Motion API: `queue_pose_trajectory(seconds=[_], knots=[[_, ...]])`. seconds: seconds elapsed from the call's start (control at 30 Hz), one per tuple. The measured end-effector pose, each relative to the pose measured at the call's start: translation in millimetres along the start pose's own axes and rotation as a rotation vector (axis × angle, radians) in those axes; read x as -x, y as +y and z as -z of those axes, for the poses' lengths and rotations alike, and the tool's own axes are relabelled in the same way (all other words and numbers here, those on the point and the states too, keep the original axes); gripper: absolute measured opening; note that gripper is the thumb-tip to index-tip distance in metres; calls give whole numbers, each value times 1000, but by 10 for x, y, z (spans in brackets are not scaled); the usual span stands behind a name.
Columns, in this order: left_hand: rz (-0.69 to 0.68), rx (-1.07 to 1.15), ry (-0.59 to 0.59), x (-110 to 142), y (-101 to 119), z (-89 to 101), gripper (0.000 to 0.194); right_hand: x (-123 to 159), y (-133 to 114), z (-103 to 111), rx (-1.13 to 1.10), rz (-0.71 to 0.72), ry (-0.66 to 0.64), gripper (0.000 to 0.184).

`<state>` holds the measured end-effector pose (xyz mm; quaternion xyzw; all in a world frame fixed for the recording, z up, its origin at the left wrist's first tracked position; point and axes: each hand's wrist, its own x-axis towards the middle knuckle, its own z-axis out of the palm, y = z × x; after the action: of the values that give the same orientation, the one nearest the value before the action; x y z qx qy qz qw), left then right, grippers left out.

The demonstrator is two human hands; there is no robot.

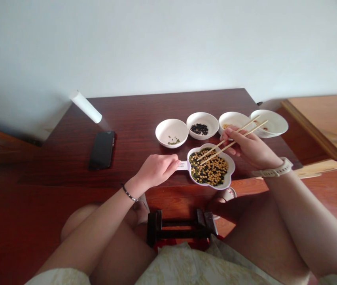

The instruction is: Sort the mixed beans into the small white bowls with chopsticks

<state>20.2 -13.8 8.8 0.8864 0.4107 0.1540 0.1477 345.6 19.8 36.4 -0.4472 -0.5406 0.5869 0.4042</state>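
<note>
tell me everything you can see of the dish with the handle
The dish is white, shallow and plastic-looking, with a wavy, petal-like lilac rim. Its handle, printed with small writing, points left into the left hand. Roughly level over the near edge of the table, it holds mixed yellow, black and green beans; chopsticks reach into it.

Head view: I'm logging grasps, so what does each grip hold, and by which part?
The left grip holds the flower-shaped dish by its handle; the right grip holds the chopsticks around mid-length.
</note>
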Motion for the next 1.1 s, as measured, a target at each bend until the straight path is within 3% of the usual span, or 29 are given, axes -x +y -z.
queue_pose_trajectory(seconds=[0.43, 0.83, 0.93, 1.1], knots=[[3, -13, 3, 1, -4, -10, 38, -12, 6, 21, 74, 35, 48, 35], [8, -13, -8, 6, -9, -7, 38, -8, -39, 27, -23, 76, 71, 34], [10, -20, -9, 3, -2, -3, 38, -9, -74, 77, -97, 111, 170, 34], [9, -26, -4, 2, 5, 2, 38, -50, -114, 342, -199, 333, 472, 24]])
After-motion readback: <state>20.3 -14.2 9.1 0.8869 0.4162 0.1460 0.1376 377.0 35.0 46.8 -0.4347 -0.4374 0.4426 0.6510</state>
